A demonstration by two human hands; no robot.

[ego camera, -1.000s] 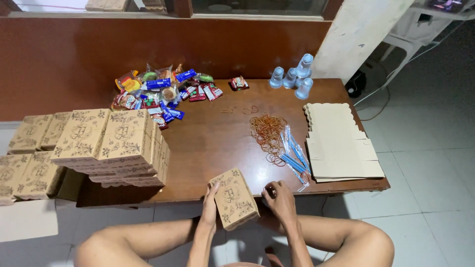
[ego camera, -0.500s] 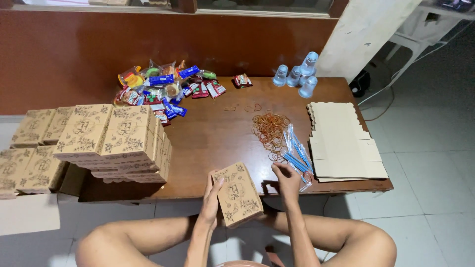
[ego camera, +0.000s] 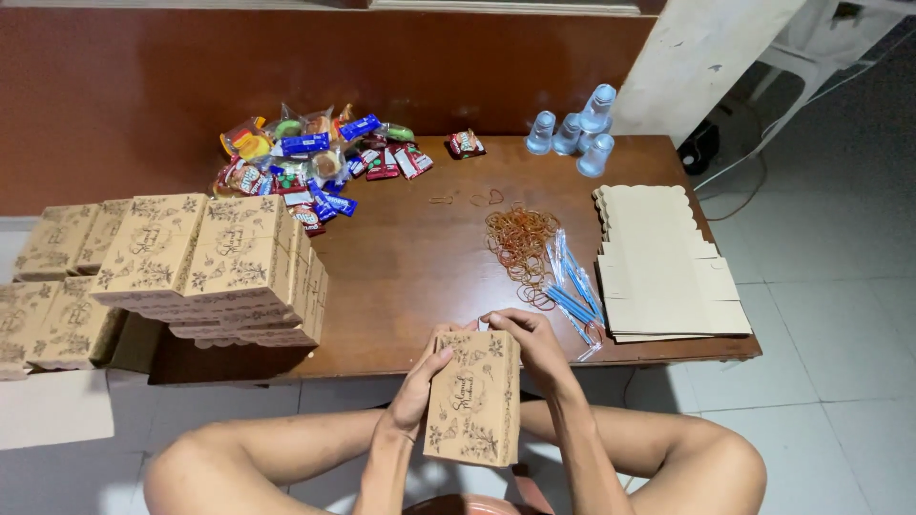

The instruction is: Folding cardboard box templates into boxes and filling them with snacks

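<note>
Person's sitting at the near edge of a brown wooden desk (ego camera: 410, 277), holding a small kraft-paper box (ego camera: 474, 398) printed with a floral pattern. The box sits just off the desk's near edge, above their lap, tilted a bit. The left hand (ego camera: 420, 381) is wrapped around the box's left side, fingers closed on it. The right hand (ego camera: 530, 341) is curled over the top right corner, gripping it too, fingertips bunched at the upper edge.

Rest of the desk is pretty busy. At the left edge there's a stack of finished boxes (ego camera: 215, 267) of the same kind, with more of them (ego camera: 57, 286) piled lower down past that edge. Along the far edge is a heap of wrapped snacks and candies (ego camera: 315, 162), and toward the far right corner, a few clear plastic cups (ego camera: 577, 133). In the middle-right lies a pile of orange rubber bands (ego camera: 520, 238), blue-tipped plastic packets (ego camera: 575, 291) just beside them, then a stack of flat unfolded box blanks (ego camera: 663, 267) at the right edge.
</note>
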